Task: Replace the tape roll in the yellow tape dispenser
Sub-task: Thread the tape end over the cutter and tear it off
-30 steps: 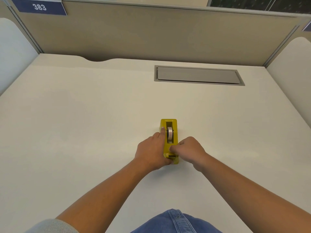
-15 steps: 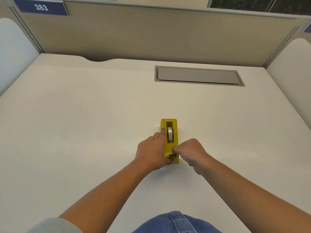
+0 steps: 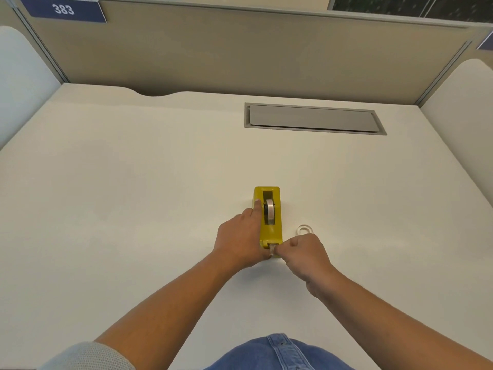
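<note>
The yellow tape dispenser lies lengthwise on the cream desk, its cutter end toward me. A roll of clear tape sits upright in its slot. My left hand grips the dispenser's left side, forefinger stretched along the top edge. My right hand pinches the strip of tape at the cutter end, thumb and forefinger closed on it. A small whitish empty tape ring lies flat on the desk just right of the dispenser, beyond my right hand.
A grey cable hatch is set into the desk at the back right. Beige partition walls close the back, white side panels stand at left and right. A blue sign reads 383. My jeans show at the bottom.
My right hand has drawn back toward me from the dispenser's cutter end, pulling the tape strip. This uncovered the empty ring on the desk. My left hand has stayed on the dispenser.
</note>
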A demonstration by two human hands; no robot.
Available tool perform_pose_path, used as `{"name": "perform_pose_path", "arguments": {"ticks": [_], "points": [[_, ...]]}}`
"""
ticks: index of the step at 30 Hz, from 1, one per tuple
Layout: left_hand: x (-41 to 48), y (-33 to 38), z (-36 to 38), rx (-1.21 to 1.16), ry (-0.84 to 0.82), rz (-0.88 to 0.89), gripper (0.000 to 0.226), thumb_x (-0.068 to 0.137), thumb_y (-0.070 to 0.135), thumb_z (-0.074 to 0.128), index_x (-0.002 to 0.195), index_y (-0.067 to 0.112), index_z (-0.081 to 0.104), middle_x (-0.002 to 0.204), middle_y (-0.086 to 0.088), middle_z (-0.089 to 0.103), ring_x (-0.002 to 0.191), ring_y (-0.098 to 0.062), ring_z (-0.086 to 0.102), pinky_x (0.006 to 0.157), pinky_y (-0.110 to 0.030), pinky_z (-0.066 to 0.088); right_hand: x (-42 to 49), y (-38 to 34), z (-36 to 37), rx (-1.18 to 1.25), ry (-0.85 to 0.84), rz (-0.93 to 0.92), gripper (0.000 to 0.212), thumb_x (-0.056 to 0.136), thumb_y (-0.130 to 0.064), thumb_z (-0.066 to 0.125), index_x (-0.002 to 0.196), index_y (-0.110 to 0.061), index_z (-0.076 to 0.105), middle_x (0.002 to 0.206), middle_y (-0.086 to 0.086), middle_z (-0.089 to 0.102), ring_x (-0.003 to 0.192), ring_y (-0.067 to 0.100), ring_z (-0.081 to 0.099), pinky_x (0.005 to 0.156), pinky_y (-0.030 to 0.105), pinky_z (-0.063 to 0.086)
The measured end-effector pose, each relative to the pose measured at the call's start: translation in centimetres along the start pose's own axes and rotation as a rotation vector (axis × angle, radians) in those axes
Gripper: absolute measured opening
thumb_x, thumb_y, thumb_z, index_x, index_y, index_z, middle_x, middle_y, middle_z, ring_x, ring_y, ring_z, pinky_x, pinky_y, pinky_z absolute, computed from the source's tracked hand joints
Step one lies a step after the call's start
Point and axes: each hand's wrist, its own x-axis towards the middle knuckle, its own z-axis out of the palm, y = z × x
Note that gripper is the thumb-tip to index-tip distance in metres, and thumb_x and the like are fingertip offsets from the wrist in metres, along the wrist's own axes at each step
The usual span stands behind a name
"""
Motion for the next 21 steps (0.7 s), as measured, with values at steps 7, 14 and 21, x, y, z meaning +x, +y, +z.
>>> {"name": "perform_pose_path", "arguments": {"ticks": [7,14,21], "points": [[0.0,0.0,0.1,0.006,-0.008,0.002,0.12,0.062,0.068,0.071,0.15,0.023,0.004,0.13,-0.002,0.055,0.109,-0.022,0.058,0.079,-0.039,0.052,-0.6,1.0,0.6,0.035,0.034,0.018,0.029,0.078,-0.03,0.073,0.065,-0.003,0.069,0.047,-0.003,0.046,0.051,0.018,0.041,0.052,0.034,0.036],[0.3,-0.7,0.3,0.054,-0.058,0.07,0.129,0.06,0.059,0.079,0.15,0.022,-0.004,0.132,-0.002,0.053,0.107,-0.023,0.058,0.076,-0.039,0.055,-0.7,1.5,1.1,0.045,0.04,0.011,0.036,0.085,-0.029,0.07,0.051,-0.018,0.061,0.04,-0.009,0.04,0.046,0.013,0.039,0.048,0.029,0.036],[0.1,-1.4,-0.2,-0.028,-0.112,0.088,0.138,0.049,0.073,0.076,0.148,0.032,-0.011,0.135,0.002,0.055,0.108,-0.02,0.06,0.076,-0.035,0.053,-1.0,1.7,1.0,0.06,0.039,-0.026,0.034,0.087,-0.031,0.069,0.056,-0.017,0.065,0.045,-0.007,0.046,0.049,0.013,0.042,0.051,0.029,0.039]]}}
